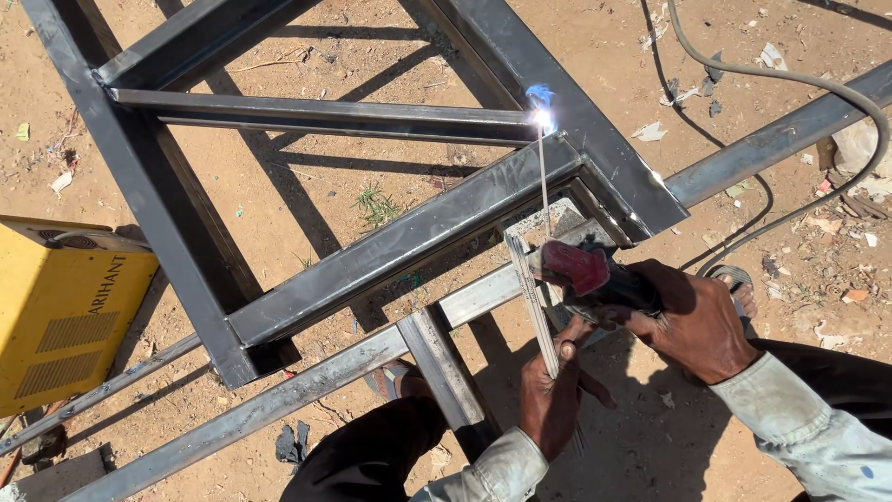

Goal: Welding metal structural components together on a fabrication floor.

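At the far left a yellow welding machine [60, 311] sits on the sandy ground [307, 214], a boxy case with slotted vents on its side, a round fan grille on top and dark lettering running up one face. Small scraps of paper and plastic lie scattered in the dirt near it.

Across the middle stretches a dark steel frame [372, 256] of square tube, its bars crossing at angles and throwing hard shadows on the soil. It rests over a long, paler steel bar [279, 400] that runs diagonally from lower left to upper right.

Lower centre, the left hand [550, 395] is closed around a bundle of spare welding rods [531, 302], thin grey sticks held upright against the frame. Just beside it, the right hand [692, 321] is clenched on a red-and-black electrode holder [595, 279]. From the holder a single electrode [544, 177] rises to the joint where a cross bar meets the frame's slanted tube, and a bright blue-white arc [542, 116] burns at its tip.

A grey cable [836, 93] curves over the ground at the upper right, among more litter and torn wrappers. Both sleeves are pale grey.
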